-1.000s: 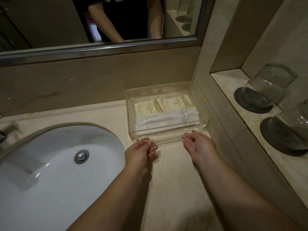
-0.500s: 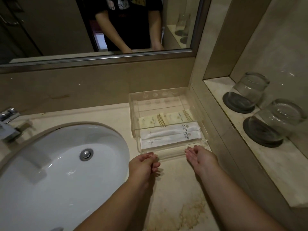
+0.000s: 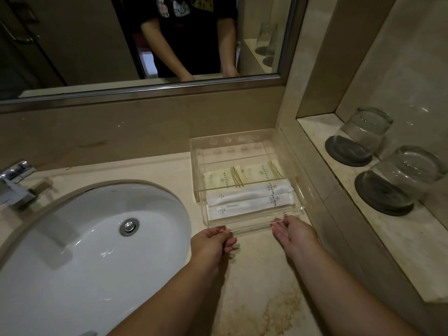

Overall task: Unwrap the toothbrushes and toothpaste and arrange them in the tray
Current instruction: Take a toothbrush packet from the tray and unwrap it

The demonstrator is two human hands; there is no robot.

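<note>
A clear acrylic tray [image 3: 252, 227] sticks partly out of its clear housing [image 3: 196, 166] on the counter by the right wall. Two white wrapped toothbrush packets [image 3: 249, 191] [image 3: 242, 208] lie crosswise in the tray. Behind them, under the housing's top, lie two cream packets with gold stripes [image 3: 223, 179] [image 3: 264, 170]. My left hand [image 3: 211, 241] pinches the tray's front edge at its left end. My right hand [image 3: 293, 232] holds the same edge at its right end, fingertips on the rim.
A white sink [image 3: 84, 251] with a metal drain fills the left; a chrome tap [image 3: 14, 183] stands at its far left. Two upturned glasses [image 3: 363, 132] [image 3: 400, 178] sit on dark coasters on the right ledge. A mirror hangs above the counter.
The tray has slid toward me out of its housing, and both hands have drawn back with its front edge. The toothbrush packets now lie in the open.
</note>
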